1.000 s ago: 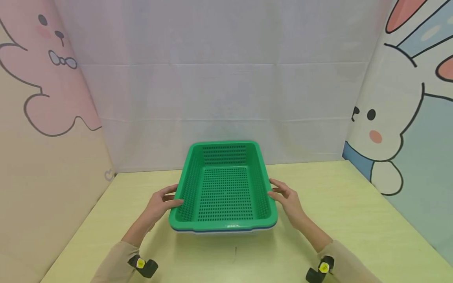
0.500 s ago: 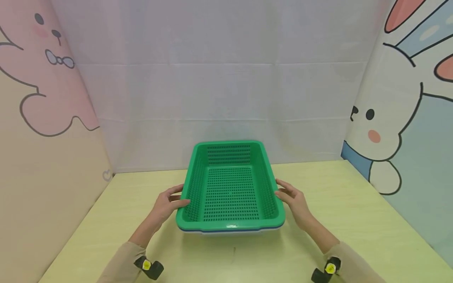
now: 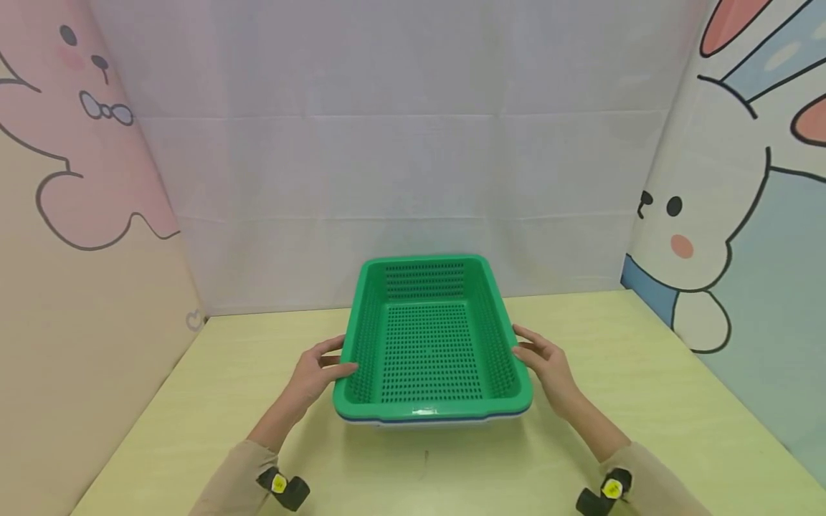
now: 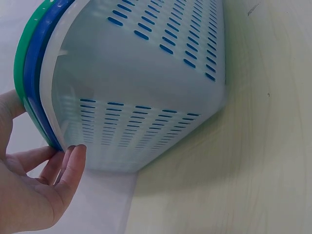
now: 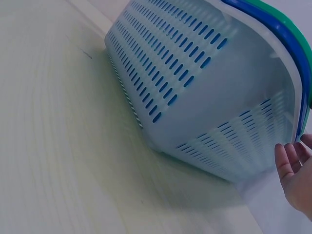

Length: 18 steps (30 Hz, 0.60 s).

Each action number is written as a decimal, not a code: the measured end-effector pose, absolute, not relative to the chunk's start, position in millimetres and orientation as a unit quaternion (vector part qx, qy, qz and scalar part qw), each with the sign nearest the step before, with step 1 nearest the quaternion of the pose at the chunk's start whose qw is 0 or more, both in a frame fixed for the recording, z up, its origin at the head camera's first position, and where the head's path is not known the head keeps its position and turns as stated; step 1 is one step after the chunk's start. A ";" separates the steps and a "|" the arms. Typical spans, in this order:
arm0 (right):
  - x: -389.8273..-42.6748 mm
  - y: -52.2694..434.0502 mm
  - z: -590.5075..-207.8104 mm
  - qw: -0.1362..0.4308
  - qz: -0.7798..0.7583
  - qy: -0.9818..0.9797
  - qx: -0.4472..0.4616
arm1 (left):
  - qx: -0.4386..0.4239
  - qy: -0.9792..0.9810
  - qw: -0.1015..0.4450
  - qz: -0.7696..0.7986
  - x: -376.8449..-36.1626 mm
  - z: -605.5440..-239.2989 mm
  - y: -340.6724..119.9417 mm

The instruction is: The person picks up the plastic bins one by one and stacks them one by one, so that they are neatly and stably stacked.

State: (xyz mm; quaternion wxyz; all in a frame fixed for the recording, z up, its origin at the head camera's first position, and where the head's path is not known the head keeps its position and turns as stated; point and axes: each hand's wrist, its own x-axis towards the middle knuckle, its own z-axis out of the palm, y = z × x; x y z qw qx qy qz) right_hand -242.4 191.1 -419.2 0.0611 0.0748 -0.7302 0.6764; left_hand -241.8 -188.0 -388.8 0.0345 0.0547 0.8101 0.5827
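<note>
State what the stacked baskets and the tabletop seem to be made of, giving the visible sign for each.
Green basket, blue basket, white basket: likely moulded plastic, smooth, slightly glossy, with uniform slots. Tabletop: pale wood or wood-look laminate, matte, faint grain lines.

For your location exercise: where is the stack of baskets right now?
In the head view the stack of baskets, green on top, sits mid-table near the back wall, between the left hand and right hand touching its sides.
</note>
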 end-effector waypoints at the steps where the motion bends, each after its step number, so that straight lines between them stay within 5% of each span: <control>1: -242.4 192.2 -419.1 0.062 0.677 -0.730 0.077 | 0.055 0.810 0.035 0.583 -241.9 -389.6 -187.0; 18: -239.7 202.4 -418.2 0.065 0.675 -0.731 0.067 | 0.055 0.797 0.025 0.601 -239.8 -392.9 -174.2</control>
